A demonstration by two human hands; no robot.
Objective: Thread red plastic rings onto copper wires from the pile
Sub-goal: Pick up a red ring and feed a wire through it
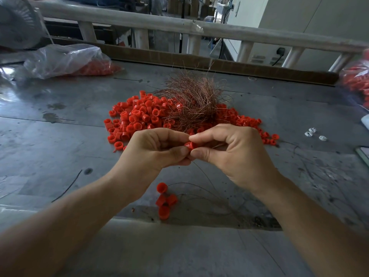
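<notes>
Grey table: plastic bag holds red rings; left hand, right hand pinch one ring.

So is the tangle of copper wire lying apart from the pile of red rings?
No, the copper wire tangle rests on top of the red ring pile, overlapping the rings at its middle.

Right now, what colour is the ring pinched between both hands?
The ring is red; the head view shows it best.
</notes>
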